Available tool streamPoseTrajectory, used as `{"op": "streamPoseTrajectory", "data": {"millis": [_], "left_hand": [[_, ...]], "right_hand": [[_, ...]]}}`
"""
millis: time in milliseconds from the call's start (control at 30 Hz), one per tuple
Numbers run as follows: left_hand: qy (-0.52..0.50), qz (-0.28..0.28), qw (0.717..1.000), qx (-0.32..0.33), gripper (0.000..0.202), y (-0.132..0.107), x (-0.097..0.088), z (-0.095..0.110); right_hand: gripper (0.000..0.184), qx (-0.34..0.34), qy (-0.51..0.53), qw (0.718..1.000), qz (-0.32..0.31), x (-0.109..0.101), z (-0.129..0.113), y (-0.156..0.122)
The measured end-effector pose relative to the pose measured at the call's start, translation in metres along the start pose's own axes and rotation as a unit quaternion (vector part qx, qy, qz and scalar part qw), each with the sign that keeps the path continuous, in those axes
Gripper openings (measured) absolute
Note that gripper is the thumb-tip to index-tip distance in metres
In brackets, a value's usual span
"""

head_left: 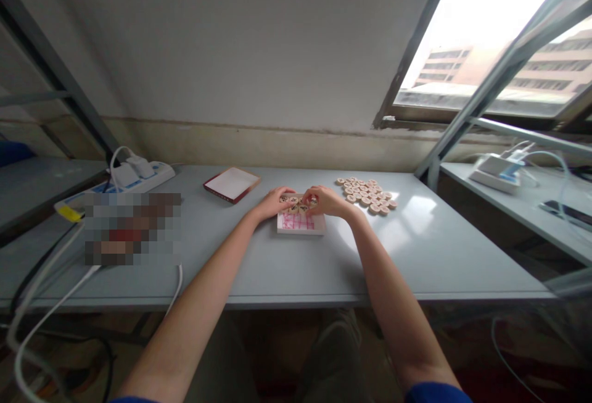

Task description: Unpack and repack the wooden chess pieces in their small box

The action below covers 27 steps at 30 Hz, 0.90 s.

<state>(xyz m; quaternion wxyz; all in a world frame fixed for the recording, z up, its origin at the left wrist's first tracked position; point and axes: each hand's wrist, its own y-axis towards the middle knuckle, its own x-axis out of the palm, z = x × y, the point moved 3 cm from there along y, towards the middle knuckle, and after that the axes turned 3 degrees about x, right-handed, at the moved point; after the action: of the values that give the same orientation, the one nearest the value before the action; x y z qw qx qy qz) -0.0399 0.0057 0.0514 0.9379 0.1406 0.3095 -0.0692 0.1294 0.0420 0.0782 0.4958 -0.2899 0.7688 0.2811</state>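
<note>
A shallow white box [301,231] lies on the desk in front of me, with a pink-lined sheet showing in its near part. Several round wooden Chinese chess pieces [294,208] with dark characters sit in rows along its far part. My left hand [272,203] grips the box at its left side, fingers curled over the far left corner. Over the box's right part, my right hand [324,200] has its fingers pinched on a Chinese chess piece, mostly hidden by the fingers. More loose pieces [365,192] lie in a flat cluster to the right.
A box lid [232,184] with dark red sides lies inside-up at the back left. Further left are a power strip [160,174] with plugs, trailing white cables [69,298] and a blurred-out item. The grey desk [287,273] ends at a straight front edge.
</note>
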Motion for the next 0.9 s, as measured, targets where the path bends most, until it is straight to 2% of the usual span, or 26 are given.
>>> {"op": "streamPoseTrajectory", "data": {"millis": [133, 233, 300, 367, 433, 500, 600, 733, 833, 900], "left_hand": [[0.0, 0.001, 1.0, -0.003, 0.037, 0.0, 0.0, 0.001], [0.002, 0.004, 1.0, 0.005, 0.036, 0.001, 0.0, -0.001], [0.004, 0.006, 1.0, 0.016, 0.035, 0.002, 0.0, -0.005], [0.001, 0.012, 1.0, 0.023, 0.035, 0.003, 0.0, -0.009], [-0.006, 0.016, 1.0, 0.024, 0.034, 0.004, 0.001, -0.013], [-0.009, 0.019, 1.0, 0.023, 0.033, 0.006, 0.001, -0.016], [-0.004, 0.022, 1.0, 0.022, 0.032, 0.006, 0.001, -0.015], [0.002, 0.02, 1.0, 0.017, 0.033, 0.007, 0.0, -0.013], [0.005, 0.021, 1.0, 0.019, 0.032, 0.007, 0.0, -0.013], [0.004, 0.024, 1.0, 0.019, 0.031, 0.007, 0.0, -0.013]], "right_hand": [[0.014, 0.004, -0.001, 1.0, -0.005, 0.0, -0.004, 0.0], [0.01, 0.001, 0.022, 1.0, -0.014, -0.01, 0.0, -0.001], [0.013, 0.023, 0.022, 0.999, 0.02, -0.021, 0.011, -0.006], [0.016, 0.079, -0.03, 0.992, 0.097, -0.034, 0.026, -0.018], [0.017, 0.147, -0.128, 0.967, 0.165, -0.042, 0.043, -0.034], [0.013, 0.185, -0.211, 0.944, 0.177, -0.042, 0.055, -0.051], [0.01, 0.188, -0.241, 0.94, 0.152, -0.038, 0.065, -0.069], [0.015, 0.17, -0.173, 0.96, 0.137, -0.036, 0.055, -0.073], [0.023, 0.124, -0.067, 0.983, 0.114, -0.03, 0.033, -0.063], [0.025, 0.091, -0.039, 0.989, 0.113, -0.024, 0.014, -0.055]]}}
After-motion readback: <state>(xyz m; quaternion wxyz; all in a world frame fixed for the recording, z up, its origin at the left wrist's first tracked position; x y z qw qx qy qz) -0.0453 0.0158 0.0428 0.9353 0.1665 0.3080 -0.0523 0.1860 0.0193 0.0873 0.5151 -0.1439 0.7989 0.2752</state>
